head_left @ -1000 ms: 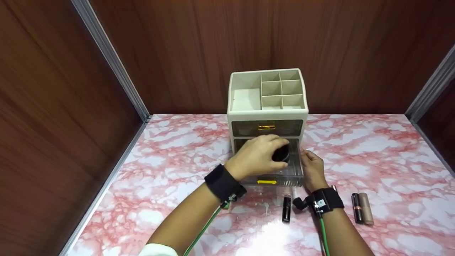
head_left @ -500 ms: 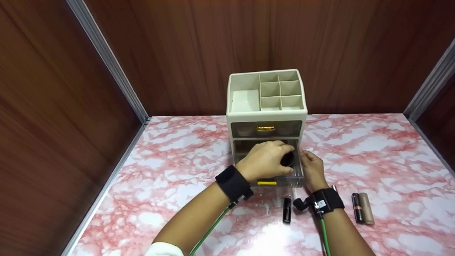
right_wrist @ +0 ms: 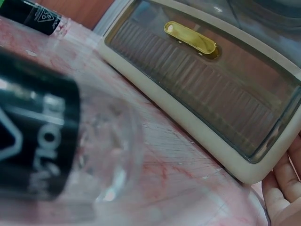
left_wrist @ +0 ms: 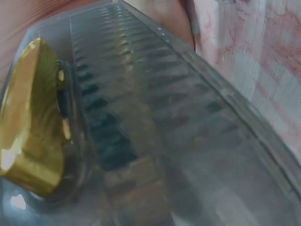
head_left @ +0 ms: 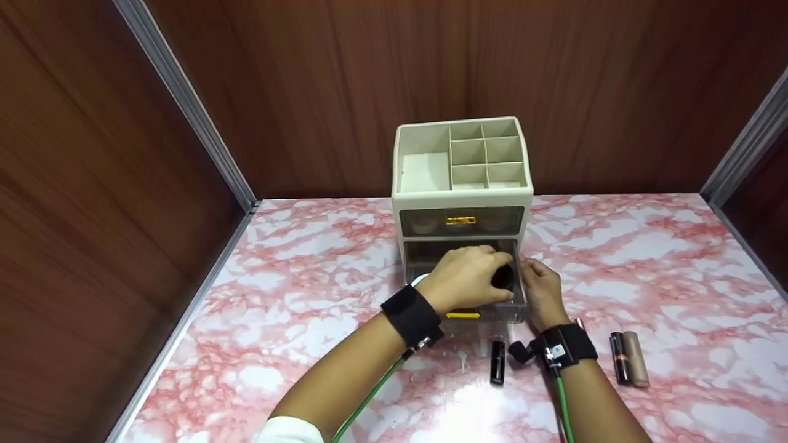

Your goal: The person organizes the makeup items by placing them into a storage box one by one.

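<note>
My left hand reaches into the pulled-out lower drawer of a cream makeup organizer. Its thumb and fingers pinch a round black container near the drawer's right wall; most of that container is hidden by the hand. Beside the left wrist, part of a white round item shows in the drawer. The left wrist view is filled by the clear drawer front with its gold handle. My right hand rests against the organizer's right side, its fingers at the lower corner in the right wrist view.
A black lipstick tube with a clear end lies before the drawer. To the right of my right wrist, a black tube and a beige tube lie side by side. The closed upper drawer contains pale round items. Wooden panels surround the table.
My left hand has moved right and slightly nearer inside the drawer, bringing the black container toward the right wall. The white round item has come into view. My right hand stays in place.
</note>
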A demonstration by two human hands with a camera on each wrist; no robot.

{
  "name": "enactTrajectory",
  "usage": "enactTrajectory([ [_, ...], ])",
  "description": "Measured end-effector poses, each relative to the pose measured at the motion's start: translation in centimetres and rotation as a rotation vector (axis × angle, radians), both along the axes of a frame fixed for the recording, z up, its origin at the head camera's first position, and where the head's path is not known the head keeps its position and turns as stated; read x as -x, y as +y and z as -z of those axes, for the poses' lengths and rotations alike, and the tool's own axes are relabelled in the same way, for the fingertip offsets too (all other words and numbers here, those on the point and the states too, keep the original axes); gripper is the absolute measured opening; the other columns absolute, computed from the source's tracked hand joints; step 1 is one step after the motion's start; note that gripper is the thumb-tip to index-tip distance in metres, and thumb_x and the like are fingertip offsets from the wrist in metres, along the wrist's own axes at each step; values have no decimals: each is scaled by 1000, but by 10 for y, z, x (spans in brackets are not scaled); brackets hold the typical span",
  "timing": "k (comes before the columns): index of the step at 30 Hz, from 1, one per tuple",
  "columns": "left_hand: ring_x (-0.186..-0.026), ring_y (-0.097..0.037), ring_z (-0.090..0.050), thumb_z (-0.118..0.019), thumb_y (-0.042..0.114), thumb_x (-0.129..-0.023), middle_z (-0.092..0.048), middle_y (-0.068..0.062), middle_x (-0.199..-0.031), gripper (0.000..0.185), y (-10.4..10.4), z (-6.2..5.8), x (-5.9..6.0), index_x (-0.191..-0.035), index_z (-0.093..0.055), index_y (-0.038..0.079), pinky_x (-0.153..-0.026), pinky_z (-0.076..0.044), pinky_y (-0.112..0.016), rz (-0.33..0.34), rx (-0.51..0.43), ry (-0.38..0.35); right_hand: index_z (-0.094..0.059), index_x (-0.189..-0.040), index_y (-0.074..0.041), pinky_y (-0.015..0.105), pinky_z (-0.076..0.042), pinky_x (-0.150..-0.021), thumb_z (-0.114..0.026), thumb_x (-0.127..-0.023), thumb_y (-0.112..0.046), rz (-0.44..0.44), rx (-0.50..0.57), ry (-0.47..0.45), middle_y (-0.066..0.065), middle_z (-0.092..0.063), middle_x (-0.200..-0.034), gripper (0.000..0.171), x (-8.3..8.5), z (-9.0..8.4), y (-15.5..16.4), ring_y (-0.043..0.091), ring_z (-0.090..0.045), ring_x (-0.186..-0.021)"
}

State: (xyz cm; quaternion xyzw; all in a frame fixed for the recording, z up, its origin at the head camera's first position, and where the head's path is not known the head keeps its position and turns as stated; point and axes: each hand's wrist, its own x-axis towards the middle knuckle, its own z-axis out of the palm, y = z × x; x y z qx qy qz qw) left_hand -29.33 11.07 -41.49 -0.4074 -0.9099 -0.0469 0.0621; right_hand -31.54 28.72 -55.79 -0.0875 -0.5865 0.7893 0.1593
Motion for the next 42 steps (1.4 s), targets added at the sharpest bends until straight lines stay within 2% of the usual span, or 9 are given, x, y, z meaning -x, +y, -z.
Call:
enactTrajectory([
  [4,-96,-12,-60,-69,57,-83,-63,4,-112,59,-1,1,0,-130,-61,23,-74,-52,-30,10,4,-18,-74,-85,-10,23,-52,-63,-70,-91,-31,-15,19,-1,3,-67,-80,22,-1,1,-1,13,-60,-71],
  [12,-107,-10,-57,-69,43,-90,-62,6,-121,48,-5,2,2,-132,-61,21,-89,-47,-26,56,-77,-173,-73,-88,-5,26,-54,-59,-70,-90,-34,-42,29,9,6,-67,-79,29,-2,4,-2,15,-63,-66],
  [19,-110,-9,-55,-68,37,-91,-61,4,-124,48,-8,3,1,-134,-59,17,-94,-44,-23,103,-92,-204,-73,-88,-6,25,-54,-60,-69,-91,-33,-54,30,4,6,-68,-78,27,-4,5,-2,15,-63,-66],
  [24,-114,-10,-54,-65,36,-93,-59,2,-128,51,-8,2,0,-138,-54,14,-95,-42,-21,111,-104,-222,-73,-89,-5,25,-54,-61,-69,-91,-32,-54,43,23,6,-68,-80,27,-3,2,-1,15,-63,-69],
  [30,-116,-10,-53,-59,31,-98,-59,0,-130,47,-12,1,2,-140,-51,13,-97,-41,-21,153,-125,-235,-74,-87,-8,23,-51,-62,-66,-94,-28,-36,5,30,2,-67,-78,22,0,-1,1,13,-60,-70],
  [34,-122,-10,-51,-58,29,-99,-57,-1,-134,43,-21,-1,2,-138,-54,12,-103,-36,-20,184,-175,-220,-73,-88,-8,25,-53,-60,-67,-93,-29,-49,18,30,4,-68,-78,23,1,-3,4,14,-62,-67],
  [36,-122,-10,-51,-59,28,-98,-58,-1,-133,40,-30,-3,-1,-135,-57,11,-104,-34,-19,205,-235,-180,-73,-88,-8,26,-54,-58,-68,-92,-30,-52,40,40,5,-68,-78,23,1,-3,4,15,-62,-65],
  [42,-114,-14,-57,-66,20,-94,-66,-5,-118,25,-76,-8,-19,-115,-69,7,-103,-38,-23,307,-578,52,-72,-84,-8,27,-53,-53,-68,-93,-27,-49,94,38,5,-67,-74,21,-3,0,-2,15,-61,-59],
])
